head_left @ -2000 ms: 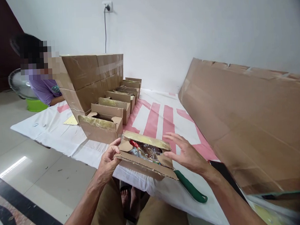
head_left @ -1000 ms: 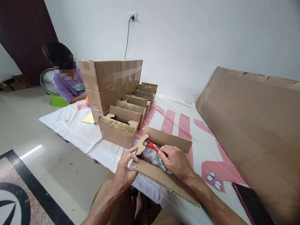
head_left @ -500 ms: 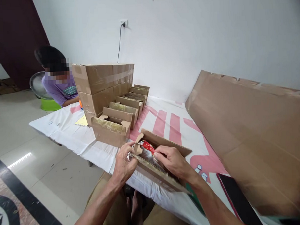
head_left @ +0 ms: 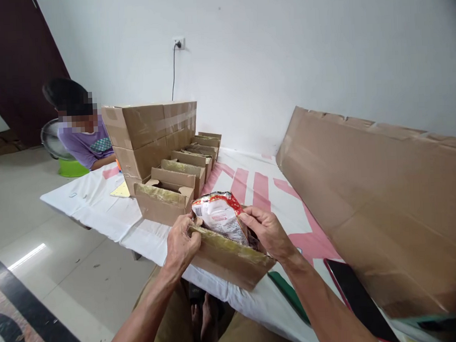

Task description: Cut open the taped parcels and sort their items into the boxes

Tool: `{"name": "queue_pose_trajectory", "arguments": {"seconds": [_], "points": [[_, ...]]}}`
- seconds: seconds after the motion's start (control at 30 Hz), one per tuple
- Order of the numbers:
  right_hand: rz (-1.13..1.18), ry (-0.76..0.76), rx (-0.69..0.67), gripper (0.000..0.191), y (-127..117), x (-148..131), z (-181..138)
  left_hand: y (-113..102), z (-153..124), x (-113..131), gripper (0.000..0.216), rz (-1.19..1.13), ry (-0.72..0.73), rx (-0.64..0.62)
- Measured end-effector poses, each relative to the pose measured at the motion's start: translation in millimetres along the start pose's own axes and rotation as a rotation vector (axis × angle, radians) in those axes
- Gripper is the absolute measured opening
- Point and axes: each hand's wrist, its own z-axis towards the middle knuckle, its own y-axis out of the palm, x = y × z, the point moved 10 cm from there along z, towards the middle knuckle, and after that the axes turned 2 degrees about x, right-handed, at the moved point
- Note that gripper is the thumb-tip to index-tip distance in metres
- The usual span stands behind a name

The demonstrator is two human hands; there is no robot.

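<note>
An open cardboard box (head_left: 232,259) sits at the table's near edge, its front flap standing up. My left hand (head_left: 182,243) grips the box's left end, thumb over the flap's edge. Out of the box's top sticks a white and red printed packet (head_left: 220,216), with a barcode and small text on it. My right hand (head_left: 266,232) pinches the packet's right edge between thumb and fingers. The packet's lower part is hidden inside the box.
Several open boxes (head_left: 163,201) stand in a row at left, beside stacked taped boxes (head_left: 143,127). A person (head_left: 83,137) leans at the table's far left. A large cardboard sheet (head_left: 365,200), a phone (head_left: 358,296) and a green object (head_left: 288,292) lie at right.
My right hand has drawn the packet upward, so its white printed face now shows above the box. The box has tilted, with its front side turned more into view.
</note>
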Motion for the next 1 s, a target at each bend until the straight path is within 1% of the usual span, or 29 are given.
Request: {"name": "queue_pose_trajectory", "arguments": {"seconds": [0.03, 0.07, 0.17, 0.27, 0.33, 0.37, 0.4, 0.47, 0.5, 0.53, 0.57, 0.6, 0.63, 0.7, 0.73, 0.77, 0.8, 0.83, 0.87, 0.9, 0.93, 0.97, 1.0], "points": [[0.001, -0.010, 0.019, 0.033, -5, -5, 3, 0, 2, 3, 0.012, 0.027, 0.013, 0.009], [0.007, -0.028, 0.070, 0.033, -14, -11, 7, 1, 4, 7, 0.012, 0.048, 0.025, 0.013], [0.039, -0.157, 0.261, 0.032, -46, -43, 14, 12, 13, 15, 0.016, 0.074, 0.035, -0.018], [0.025, -0.332, 0.362, 0.030, -64, -82, 12, 25, 20, 9, 0.017, 0.046, -0.031, -0.065], [-0.071, -0.430, 0.429, 0.028, -68, -106, 2, 30, 17, 0, 0.018, -0.016, -0.072, -0.101], [-0.143, -0.480, 0.472, 0.026, -69, -118, -6, 28, 13, -2, 0.023, -0.056, -0.075, -0.104], [-0.223, -0.531, 0.515, 0.025, -68, -129, -15, 22, 8, -3, 0.032, -0.097, -0.068, -0.088], [-0.379, -0.647, 0.595, 0.021, -60, -151, -37, -3, -5, 0, 0.054, -0.189, -0.064, -0.003], [-0.447, -0.717, 0.616, 0.017, -51, -161, -48, -19, -11, 2, 0.059, -0.258, -0.082, 0.039], [-0.506, -0.799, 0.608, 0.012, -39, -170, -59, -34, -16, 5, 0.060, -0.355, -0.122, 0.058], [-0.553, -0.901, 0.557, 0.011, -21, -176, -69, -45, -20, 9, 0.059, -0.489, -0.180, 0.038], [-0.594, -1.025, 0.448, 0.015, 3, -180, -79, -51, -23, 15, 0.060, -0.640, -0.250, -0.020], [-0.630, -1.161, 0.295, 0.019, 31, -180, -90, -56, -24, 22, 0.065, -0.773, -0.318, -0.084], [-0.702, -1.395, -0.048, 0.023, 86, -165, -117, -67, -25, 36, 0.080, -0.950, -0.411, -0.164], [-0.738, -1.469, -0.184, 0.024, 107, -152, -128, -73, -25, 40, 0.083, -0.987, -0.434, -0.176], [-0.775, -1.503, -0.278, 0.026, 123, -139, -136, -78, -25, 41, 0.080, -1.003, -0.446, -0.183], [-0.802, -1.503, -0.334, 0.027, 133, -128, -141, -80, -25, 40, 0.074, -1.011, -0.456, -0.194], [-0.809, -1.475, -0.360, 0.027, 137, -119, -144, -79, -26, 36, 0.069, -1.021, -0.470, -0.219], [-0.794, -1.432, -0.364, 0.026, 135, -113, -145, -76, -29, 32, 0.064, -1.040, -0.488, -0.256], [-0.759, -1.377, -0.335, 0.025, 128, -111, -144, -72, -32, 28, 0.062, -1.074, -0.503, -0.290], [-0.715, -1.305, -0.258, 0.025, 115, -111, -141, -68, -35, 24, 0.060, -1.120, -0.518, -0.322], [-0.668, -1.213, -0.142, 0.028, 96, -112, -134, -64, -38, 23, 0.059, -1.175, -0.527, -0.354], [-0.623, -1.085, -0.018, 0.032, 74, -112, -124, -60, -42, 23, 0.059, -1.232, -0.530, -0.389]]}}
